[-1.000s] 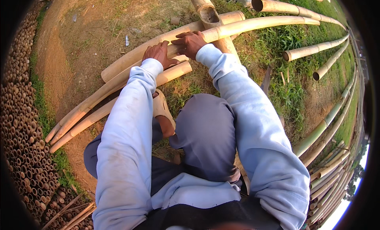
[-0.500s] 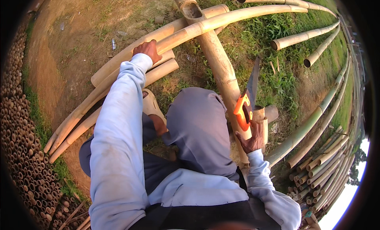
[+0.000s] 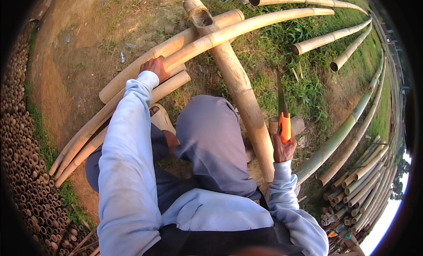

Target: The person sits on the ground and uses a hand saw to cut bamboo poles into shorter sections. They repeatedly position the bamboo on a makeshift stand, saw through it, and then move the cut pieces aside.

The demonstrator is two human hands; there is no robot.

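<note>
My left hand [image 3: 155, 68] is closed around a long pale bamboo pole [image 3: 246, 25]. The pole lies across a thick bamboo log [image 3: 241, 86], just below a notch cut near the log's far end. To the right of that log, my right hand [image 3: 284, 149] grips a handsaw by its orange handle [image 3: 285, 127]. The saw's blade points away from me and shows almost edge-on, apart from the pole. Beside my left hand lie another thick bamboo piece [image 3: 128, 79] and a thinner bamboo pole [image 3: 172, 85].
Short bamboo stumps [image 3: 297, 125] stand just beyond the saw. Long bamboo poles [image 3: 335, 139] lie on the grass to the right, with a pile of poles [image 3: 361, 190] nearer. At the left rises a big stack of bamboo [image 3: 26, 176], cut ends showing. My bent knee [image 3: 209, 132] is beside the log.
My right hand has closed around the saw handle and moved right, off the log. The blade has turned edge-on. My left hand keeps its hold on the pole.
</note>
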